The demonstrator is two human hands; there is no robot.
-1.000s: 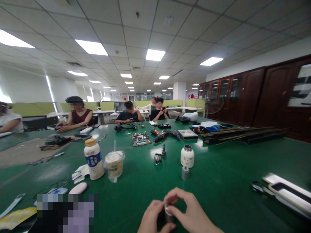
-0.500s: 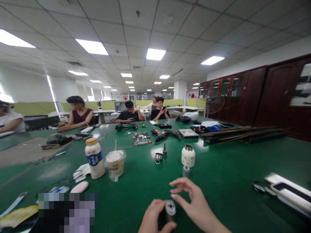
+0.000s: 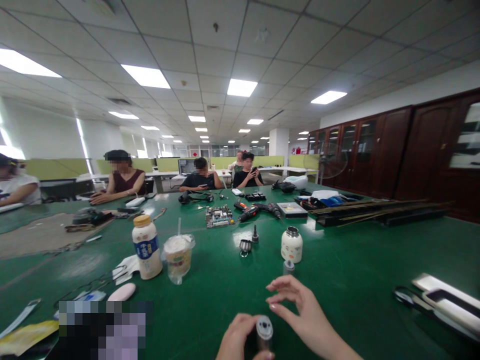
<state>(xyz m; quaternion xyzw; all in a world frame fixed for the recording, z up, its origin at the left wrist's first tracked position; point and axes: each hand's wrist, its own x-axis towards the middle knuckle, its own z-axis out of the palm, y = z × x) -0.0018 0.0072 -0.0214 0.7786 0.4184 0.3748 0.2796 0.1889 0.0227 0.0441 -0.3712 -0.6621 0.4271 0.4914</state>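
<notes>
My left hand (image 3: pixel 240 337) is closed around a small grey metal cylinder (image 3: pixel 264 330), which looks like a motor. The cylinder stands upright, its round end with a dark centre facing up; its lower part is partly hidden at the bottom of the view. Just to the right, my right hand (image 3: pixel 300 310) hovers with fingers curved and apart, holding nothing. A similar grey cylinder (image 3: pixel 288 268) stands beyond it, in front of an uncapped white thermos bottle (image 3: pixel 291 246). Farther left are a metal bottle lid with a ring (image 3: pixel 245 246) and a dark metal fitting (image 3: pixel 255 234).
On the green table (image 3: pixel 348 270) stand a milk bottle (image 3: pixel 147 250) and a drink cup (image 3: pixel 178 257) at left. Farther back lie a circuit board (image 3: pixel 219 216), power drills (image 3: pixel 258 211) and long dark strips (image 3: pixel 375 211). Several people sit across the table.
The view has tilted slightly, so everything sits a little lower. My left hand still holds the cylinder, and the right hand stays open beside it.
</notes>
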